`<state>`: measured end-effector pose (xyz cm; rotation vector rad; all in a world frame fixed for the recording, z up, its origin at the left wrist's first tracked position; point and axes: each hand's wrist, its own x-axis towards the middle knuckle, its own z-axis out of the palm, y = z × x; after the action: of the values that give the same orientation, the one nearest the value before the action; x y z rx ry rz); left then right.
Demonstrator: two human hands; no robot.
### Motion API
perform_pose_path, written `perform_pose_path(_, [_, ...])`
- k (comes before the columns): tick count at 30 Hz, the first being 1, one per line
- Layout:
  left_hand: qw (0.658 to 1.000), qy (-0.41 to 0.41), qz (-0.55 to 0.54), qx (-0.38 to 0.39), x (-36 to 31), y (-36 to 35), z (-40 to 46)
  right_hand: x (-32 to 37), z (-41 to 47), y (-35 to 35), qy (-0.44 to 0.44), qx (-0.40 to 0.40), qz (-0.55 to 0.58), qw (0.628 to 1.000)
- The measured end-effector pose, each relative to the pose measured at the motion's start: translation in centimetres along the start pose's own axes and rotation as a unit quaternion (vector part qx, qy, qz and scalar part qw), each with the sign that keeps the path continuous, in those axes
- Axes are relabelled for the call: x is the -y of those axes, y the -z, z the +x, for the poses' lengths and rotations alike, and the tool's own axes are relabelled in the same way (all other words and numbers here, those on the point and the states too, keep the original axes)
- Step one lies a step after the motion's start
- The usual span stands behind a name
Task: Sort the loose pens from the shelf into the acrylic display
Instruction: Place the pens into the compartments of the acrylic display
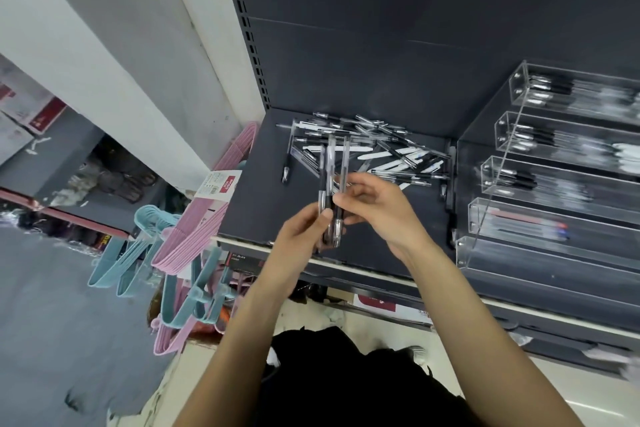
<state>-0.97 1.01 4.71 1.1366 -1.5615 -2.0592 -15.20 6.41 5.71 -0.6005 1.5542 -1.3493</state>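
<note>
Both hands meet above the front of the dark shelf (263, 204). The left hand (301, 236) has its fingers (325, 217) curled tight around the lower ends of a small bundle of pens (333, 184), held upright. The right hand (377, 208) pinches the same bundle higher up, fingers bent and nearly closed. Behind them a loose pile of pens (367, 146) lies on the shelf, and the acrylic display (519, 163) stands to the right, some compartments already holding pens
</note>
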Motion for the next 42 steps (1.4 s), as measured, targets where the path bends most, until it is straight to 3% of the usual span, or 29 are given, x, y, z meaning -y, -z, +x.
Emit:
perform_pose_path(7, [1.0, -0.029, -0.003, 0.009, 0.9, -1.8, -1.7, 0.0, -0.7, 0.7, 0.0, 0.034, -0.122, 0.992])
perform_pose_path(12, [0.995, 0.014, -0.084, 0.044, 1.5, -2.3, -3.3, 1.4, -0.3, 1.1, -0.022, 0.044, -0.16, 0.986])
perform_pose_path(18, [0.974, 0.038, -0.21, 0.075, 1.3, -2.9, -3.8, 2.5, 0.1, 0.5, -0.047, 0.198, -0.248, 0.947])
perform_pose_path(24, [0.979, 0.03, -0.197, 0.047, 2.1, -2.5, -3.9, 4.8, 1.2, 0.2, 0.008, 0.191, -0.256, 0.948])
perform_pose_path(28, [0.983, 0.035, -0.17, 0.061, 2.9, -2.4, -4.6, 5.9, 1.7, 0.3, 0.036, 0.262, -0.321, 0.909])
perform_pose_path(30, [0.977, 0.034, -0.205, 0.037, 3.0, -2.2, -4.5, 6.5, 1.7, 1.3, 0.061, 0.226, -0.306, 0.923])
perform_pose_path(33, [0.952, 0.019, -0.305, -0.03, 3.0, -1.4, -3.8, 6.6, 1.1, 4.0, 0.128, 0.06, -0.177, 0.974])
perform_pose_path(35, [0.917, -0.006, -0.396, -0.059, 2.8, -1.6, -3.1, 5.7, -0.1, 4.6, 0.157, -0.031, -0.098, 0.982])
perform_pose_path(38, [0.882, -0.018, -0.469, -0.039, 1.8, -3.2, -1.9, 2.7, -2.4, 2.8, 0.142, -0.09, -0.024, 0.985])
perform_pose_path(42, [0.862, -0.023, -0.507, -0.007, -0.1, -5.5, -0.5, -0.7, -4.8, 1.2, 0.131, -0.143, -0.028, 0.981])
